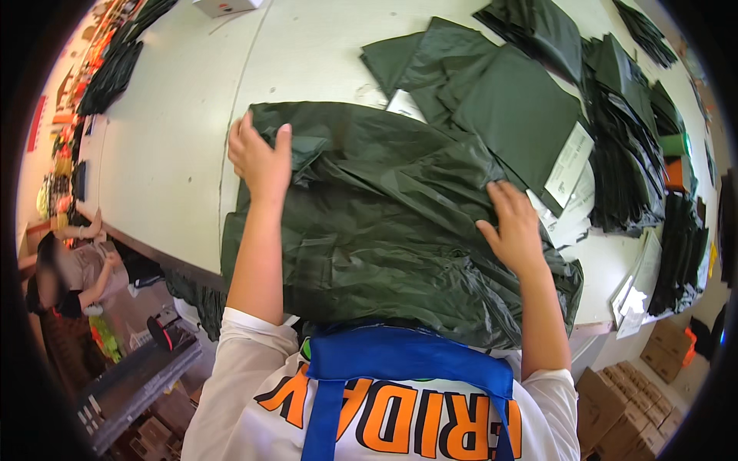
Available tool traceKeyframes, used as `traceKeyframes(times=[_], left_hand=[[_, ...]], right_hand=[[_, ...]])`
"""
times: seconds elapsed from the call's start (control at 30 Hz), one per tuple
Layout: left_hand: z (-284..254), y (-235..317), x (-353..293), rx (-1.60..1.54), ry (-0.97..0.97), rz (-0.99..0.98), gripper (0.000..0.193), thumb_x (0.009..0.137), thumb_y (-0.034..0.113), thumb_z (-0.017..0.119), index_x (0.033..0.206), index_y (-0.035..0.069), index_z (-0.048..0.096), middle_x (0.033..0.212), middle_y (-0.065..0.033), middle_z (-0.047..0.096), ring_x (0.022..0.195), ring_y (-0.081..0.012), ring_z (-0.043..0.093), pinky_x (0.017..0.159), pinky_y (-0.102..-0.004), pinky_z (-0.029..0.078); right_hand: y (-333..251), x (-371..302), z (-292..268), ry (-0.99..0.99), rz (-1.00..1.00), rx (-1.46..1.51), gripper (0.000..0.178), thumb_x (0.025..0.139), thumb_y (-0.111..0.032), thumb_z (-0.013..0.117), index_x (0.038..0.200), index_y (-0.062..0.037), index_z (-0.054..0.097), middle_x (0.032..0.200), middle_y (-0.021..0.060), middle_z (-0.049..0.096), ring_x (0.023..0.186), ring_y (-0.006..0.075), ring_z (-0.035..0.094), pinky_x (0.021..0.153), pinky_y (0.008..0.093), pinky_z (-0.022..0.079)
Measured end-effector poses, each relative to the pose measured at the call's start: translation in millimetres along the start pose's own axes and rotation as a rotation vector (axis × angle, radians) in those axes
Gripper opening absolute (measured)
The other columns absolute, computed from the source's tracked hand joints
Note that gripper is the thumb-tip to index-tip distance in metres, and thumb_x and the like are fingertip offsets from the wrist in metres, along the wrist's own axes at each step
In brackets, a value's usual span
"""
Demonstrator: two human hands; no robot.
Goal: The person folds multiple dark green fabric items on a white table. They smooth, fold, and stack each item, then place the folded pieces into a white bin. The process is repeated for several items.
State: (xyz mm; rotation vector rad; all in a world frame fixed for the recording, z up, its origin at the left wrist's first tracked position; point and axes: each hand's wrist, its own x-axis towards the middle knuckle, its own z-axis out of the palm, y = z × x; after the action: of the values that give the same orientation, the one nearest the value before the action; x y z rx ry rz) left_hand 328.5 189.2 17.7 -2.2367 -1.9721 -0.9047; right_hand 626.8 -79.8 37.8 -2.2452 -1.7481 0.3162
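A large crumpled piece of thin, shiny dark green fabric (369,223) lies spread over the near part of the table, its lower edge close to my body. It looks like a garment, with a square seamed patch on its left part. My left hand (261,157) rests at its far left corner, thumb and fingers apart. Beside that thumb, a small lighter green fold (307,151) shows. On the right side of the fabric lies my right hand (513,228), fingers spread and touching the wrinkled surface.
Folded dark green pieces (515,104) lie beyond the fabric, with a printed white card (569,165) on them. Dark stacks (626,161) line the right side of the white table (169,131). A person (84,269) sits at the left; cardboard boxes (630,407) stand at lower right.
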Motion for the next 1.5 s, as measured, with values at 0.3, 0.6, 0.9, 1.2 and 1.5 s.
traceKeyframes(times=[0.3, 0.6, 0.9, 1.2, 1.5], left_hand=[[-64.1, -15.4, 0.2, -1.045, -0.579, -0.437, 0.028, 0.095, 0.025, 0.057, 0.074, 0.008, 0.049, 0.065, 0.0048, 0.04, 0.06, -0.006, 0.037, 0.062, -0.0226, 0.039], [-66.7, -1.6, -21.1, -1.319, -0.159, -0.372, 0.021, 0.096, 0.027, 0.055, 0.104, 0.007, 0.054, 0.093, -0.0026, 0.055, 0.084, -0.0119, 0.055, 0.078, -0.031, 0.05], [-104.0, 40.1, -88.5, -1.504, -0.587, -0.776, 0.024, 0.092, 0.02, 0.061, 0.107, 0.003, 0.054, 0.096, -0.0062, 0.06, 0.081, -0.0184, 0.06, 0.074, -0.0337, 0.053], [-135.7, 67.6, -92.4, -1.862, -0.934, -0.663, 0.021, 0.096, 0.015, 0.049, 0.103, -0.001, 0.06, 0.101, -0.0143, 0.067, 0.09, -0.0232, 0.066, 0.084, -0.0397, 0.052], [-138.2, 83.0, -101.4, -1.946, -1.039, -0.664, 0.016, 0.095, 0.018, 0.053, 0.102, 0.005, 0.061, 0.094, -0.0127, 0.069, 0.085, -0.0247, 0.068, 0.076, -0.0414, 0.056]], right_hand=[[-147.6, 48.3, 42.5, -0.484, 0.332, 1.348, 0.035, 0.094, -0.027, 0.057, 0.112, 0.003, 0.058, 0.094, 0.0121, 0.066, 0.078, 0.0163, 0.063, 0.07, 0.0265, 0.05], [-181.0, 64.9, 103.9, -0.432, 0.726, 1.958, 0.016, 0.09, -0.004, 0.055, 0.105, -0.0002, 0.052, 0.081, 0.0059, 0.059, 0.069, 0.0151, 0.062, 0.058, 0.0242, 0.052], [-164.3, 52.1, 22.2, -0.27, 0.95, 2.377, 0.006, 0.089, -0.001, 0.058, 0.088, 0.0048, 0.056, 0.083, 0.0128, 0.063, 0.073, 0.017, 0.064, 0.063, 0.022, 0.057], [-143.6, 16.8, -5.5, -0.146, 0.9, 2.482, 0.009, 0.09, -0.004, 0.054, 0.089, 0.0053, 0.054, 0.084, 0.0125, 0.062, 0.069, 0.0163, 0.061, 0.061, 0.0232, 0.056], [-81.8, -40.0, -12.4, 0.488, 0.399, 1.462, 0.019, 0.092, -0.008, 0.057, 0.11, -0.0023, 0.054, 0.083, 0.0022, 0.054, 0.071, 0.0096, 0.05, 0.064, 0.0211, 0.041]])
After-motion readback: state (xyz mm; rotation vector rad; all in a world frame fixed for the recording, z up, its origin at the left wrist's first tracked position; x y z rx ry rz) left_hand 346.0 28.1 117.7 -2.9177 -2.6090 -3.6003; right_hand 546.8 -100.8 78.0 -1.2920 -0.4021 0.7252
